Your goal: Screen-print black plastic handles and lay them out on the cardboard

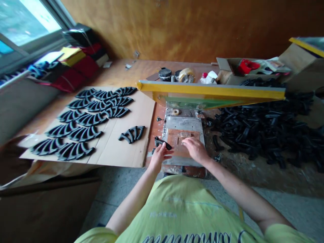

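Note:
My left hand (159, 156) pinches a small curved black plastic part (162, 142) at the left edge of a metal jig plate (184, 127). My right hand (194, 148) rests palm down on the reddish centre of that plate, fingers together and curled slightly; nothing shows in it. Above the plate a yellow-framed printing screen (212, 90) stands lifted and tilted.
A cardboard sheet (126, 152) on the left carries several rows of black arched parts (83, 121), with one group (132, 133) apart near its right side. A big heap of black parts (268, 125) lies to the right. Jars, tape and boxes stand behind the screen.

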The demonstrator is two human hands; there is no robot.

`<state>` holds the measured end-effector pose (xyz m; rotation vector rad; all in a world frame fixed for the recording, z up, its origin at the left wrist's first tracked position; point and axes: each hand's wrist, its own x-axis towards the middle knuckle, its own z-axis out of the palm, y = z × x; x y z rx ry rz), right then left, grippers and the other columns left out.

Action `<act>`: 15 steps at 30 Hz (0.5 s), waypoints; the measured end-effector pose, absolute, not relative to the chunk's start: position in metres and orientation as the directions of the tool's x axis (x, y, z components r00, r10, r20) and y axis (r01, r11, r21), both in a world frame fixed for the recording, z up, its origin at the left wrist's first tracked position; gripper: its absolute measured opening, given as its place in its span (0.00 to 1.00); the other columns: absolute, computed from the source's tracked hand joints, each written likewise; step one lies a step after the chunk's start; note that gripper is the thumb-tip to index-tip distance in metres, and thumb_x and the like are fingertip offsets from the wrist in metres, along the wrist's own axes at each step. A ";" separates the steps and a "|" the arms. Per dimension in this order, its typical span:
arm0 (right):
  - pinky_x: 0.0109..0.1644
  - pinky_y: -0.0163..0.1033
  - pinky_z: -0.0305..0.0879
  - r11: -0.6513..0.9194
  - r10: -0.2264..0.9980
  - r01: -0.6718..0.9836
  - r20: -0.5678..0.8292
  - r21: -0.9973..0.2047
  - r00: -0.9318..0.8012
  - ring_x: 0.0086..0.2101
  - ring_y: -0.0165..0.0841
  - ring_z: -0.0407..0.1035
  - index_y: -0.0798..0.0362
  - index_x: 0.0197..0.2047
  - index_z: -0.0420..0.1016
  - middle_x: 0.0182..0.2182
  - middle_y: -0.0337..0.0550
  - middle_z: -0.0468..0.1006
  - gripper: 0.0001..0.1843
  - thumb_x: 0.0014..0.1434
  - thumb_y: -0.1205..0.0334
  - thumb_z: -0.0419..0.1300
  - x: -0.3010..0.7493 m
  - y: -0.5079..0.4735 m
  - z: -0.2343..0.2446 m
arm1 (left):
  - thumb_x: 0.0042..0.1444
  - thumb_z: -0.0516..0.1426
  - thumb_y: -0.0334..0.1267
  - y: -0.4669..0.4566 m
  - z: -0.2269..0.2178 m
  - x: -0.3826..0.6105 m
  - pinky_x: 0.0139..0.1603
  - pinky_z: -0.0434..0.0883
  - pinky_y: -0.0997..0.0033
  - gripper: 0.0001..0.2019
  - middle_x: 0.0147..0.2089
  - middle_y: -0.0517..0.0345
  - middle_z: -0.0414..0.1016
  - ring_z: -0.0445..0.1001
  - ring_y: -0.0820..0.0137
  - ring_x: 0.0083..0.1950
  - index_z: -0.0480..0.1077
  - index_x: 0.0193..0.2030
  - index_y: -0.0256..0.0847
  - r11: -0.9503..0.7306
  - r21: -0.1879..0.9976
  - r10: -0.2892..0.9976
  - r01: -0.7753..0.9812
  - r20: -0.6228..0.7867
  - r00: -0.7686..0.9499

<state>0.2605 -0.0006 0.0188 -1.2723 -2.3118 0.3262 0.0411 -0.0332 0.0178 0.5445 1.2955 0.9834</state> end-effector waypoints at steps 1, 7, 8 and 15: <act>0.52 0.42 0.66 0.493 0.867 0.775 0.295 -0.394 -0.402 0.46 0.38 0.70 0.49 0.48 0.76 0.44 0.46 0.78 0.15 0.66 0.69 0.50 0.284 0.007 0.014 | 0.52 0.59 0.61 -0.025 0.011 0.018 0.32 0.74 0.71 0.25 0.42 0.47 0.79 0.80 0.64 0.39 0.67 0.38 0.38 0.472 0.847 0.854 -0.243 -0.508 -0.113; 0.49 0.45 0.68 0.329 0.941 0.944 0.092 -0.035 -0.325 0.51 0.42 0.68 0.48 0.46 0.82 0.54 0.49 0.76 0.27 0.54 0.78 0.49 0.431 0.029 -0.048 | 0.65 0.42 0.47 0.010 -0.037 -0.139 0.30 0.72 0.70 0.18 0.35 0.46 0.79 0.78 0.68 0.31 0.66 0.37 0.37 0.685 0.721 0.615 0.107 -0.493 -0.616; 0.50 0.45 0.67 0.346 0.937 0.938 0.059 -0.003 -0.345 0.53 0.42 0.67 0.47 0.46 0.82 0.57 0.48 0.74 0.28 0.54 0.79 0.49 0.445 0.025 -0.058 | 0.65 0.41 0.46 0.014 -0.044 -0.156 0.29 0.72 0.69 0.19 0.33 0.45 0.79 0.77 0.66 0.30 0.67 0.36 0.36 0.727 0.675 0.582 0.129 -0.505 -0.638; 0.56 0.51 0.65 0.367 0.929 0.929 0.067 -0.035 -0.365 0.57 0.42 0.64 0.45 0.47 0.79 0.58 0.44 0.74 0.23 0.58 0.74 0.49 0.472 0.019 -0.085 | 0.65 0.52 0.52 0.040 -0.076 -0.199 0.38 0.74 0.65 0.20 0.35 0.54 0.77 0.75 0.71 0.33 0.73 0.41 0.34 0.805 0.420 0.593 0.419 -0.536 -0.601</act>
